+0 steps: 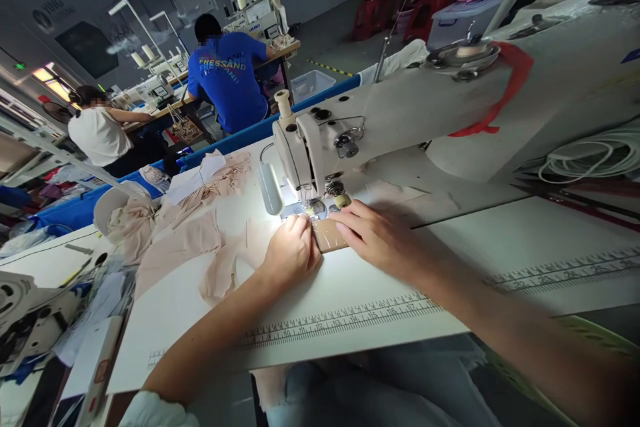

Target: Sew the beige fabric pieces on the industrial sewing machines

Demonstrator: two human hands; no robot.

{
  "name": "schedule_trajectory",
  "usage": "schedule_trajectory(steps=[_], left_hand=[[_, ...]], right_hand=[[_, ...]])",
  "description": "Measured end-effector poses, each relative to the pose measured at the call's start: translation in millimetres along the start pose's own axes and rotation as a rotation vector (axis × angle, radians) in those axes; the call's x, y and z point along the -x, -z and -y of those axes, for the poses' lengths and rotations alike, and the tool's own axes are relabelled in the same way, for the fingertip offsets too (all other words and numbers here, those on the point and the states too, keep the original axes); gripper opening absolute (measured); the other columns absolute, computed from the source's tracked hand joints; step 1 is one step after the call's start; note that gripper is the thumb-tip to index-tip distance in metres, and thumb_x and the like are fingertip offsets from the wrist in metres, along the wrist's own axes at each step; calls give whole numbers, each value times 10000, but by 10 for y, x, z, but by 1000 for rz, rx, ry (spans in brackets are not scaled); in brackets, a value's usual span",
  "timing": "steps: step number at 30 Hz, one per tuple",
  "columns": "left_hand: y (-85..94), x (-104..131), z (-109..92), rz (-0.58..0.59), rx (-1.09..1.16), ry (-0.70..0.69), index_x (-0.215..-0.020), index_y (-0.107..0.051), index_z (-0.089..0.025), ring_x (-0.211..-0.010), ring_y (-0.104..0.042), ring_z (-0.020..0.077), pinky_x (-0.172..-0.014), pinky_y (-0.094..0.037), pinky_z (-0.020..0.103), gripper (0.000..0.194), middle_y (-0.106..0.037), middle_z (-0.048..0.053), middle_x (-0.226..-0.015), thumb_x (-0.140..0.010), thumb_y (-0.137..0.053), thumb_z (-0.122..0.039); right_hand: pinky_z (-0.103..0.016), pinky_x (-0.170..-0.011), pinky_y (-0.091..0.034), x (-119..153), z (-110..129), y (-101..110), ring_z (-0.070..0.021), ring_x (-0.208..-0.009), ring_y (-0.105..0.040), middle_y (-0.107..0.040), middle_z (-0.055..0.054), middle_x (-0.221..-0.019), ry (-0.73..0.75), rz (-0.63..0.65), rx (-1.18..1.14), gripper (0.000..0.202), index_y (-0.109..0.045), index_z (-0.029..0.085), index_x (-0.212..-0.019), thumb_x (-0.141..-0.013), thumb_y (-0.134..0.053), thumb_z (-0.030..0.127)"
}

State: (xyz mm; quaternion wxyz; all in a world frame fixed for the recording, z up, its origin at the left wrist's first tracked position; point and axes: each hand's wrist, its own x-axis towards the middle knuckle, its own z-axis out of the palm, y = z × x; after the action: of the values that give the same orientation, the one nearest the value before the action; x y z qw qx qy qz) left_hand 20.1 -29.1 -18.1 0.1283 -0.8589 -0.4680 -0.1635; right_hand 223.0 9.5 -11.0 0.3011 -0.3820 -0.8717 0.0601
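Note:
A white sewing machine (pixel 300 147) stands on the table, its lamp lighting the needle area. Just left of the presser foot, my left hand (pixel 291 250) has its fingers bent together at the edge of the pale pink fabric (pixel 257 240); whatever lies between the fingertips is too small to make out. My right hand (pixel 367 233) is right of the needle, thumb and fingers closed near the foot, and what they hold is hidden. Between the hands lies a brown plate (pixel 330 237) on the machine bed.
More pink fabric (pixel 183 247) and a white paper (pixel 195 177) lie to the left. A printed ruler (pixel 350 317) runs along the table's front. Behind a blue trough (pixel 320 95), two people sit at other machines. Coiled white cable (pixel 590 157) lies at the right.

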Motion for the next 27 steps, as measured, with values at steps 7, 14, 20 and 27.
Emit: schedule_trajectory(steps=[7,14,20,27], left_hand=[[33,-13,8,39,59,4,-1029,-639,-80,-932,-615,286,-840,-582,439,255,-639,189,-1026,-871,-446,-135],[7,-18,22,37,43,5,-1014,-651,-88,-958,-608,285,-872,-575,435,257,-646,190,-1054,-865,-454,-155],[-14,-52,63,33,51,31,-1022,-643,-87,-983,-612,289,-896,-569,422,224,-646,188,-1063,-848,-517,-153],[1,-54,76,39,73,21,-1042,-650,-90,-994,-620,296,-907,-572,436,240,-654,195,-1078,-863,-509,-166]], right_hand=[[-287,-563,-341,-316,-123,-14,-187,-617,-584,-685,-53,-705,-220,24,-95,277,-582,209,-774,-958,-397,299],[-276,-536,-284,-242,-99,-26,-151,-493,-497,-609,-17,-571,-225,-35,-114,357,-459,223,-651,-958,-378,386],[-276,-531,-272,-277,-101,-92,-143,-467,-438,-550,-15,-522,-242,-22,-107,390,-412,225,-598,-952,-372,383],[-277,-529,-281,-289,-116,-43,-137,-460,-427,-521,-9,-495,-235,-51,-107,441,-403,226,-593,-970,-336,444]])
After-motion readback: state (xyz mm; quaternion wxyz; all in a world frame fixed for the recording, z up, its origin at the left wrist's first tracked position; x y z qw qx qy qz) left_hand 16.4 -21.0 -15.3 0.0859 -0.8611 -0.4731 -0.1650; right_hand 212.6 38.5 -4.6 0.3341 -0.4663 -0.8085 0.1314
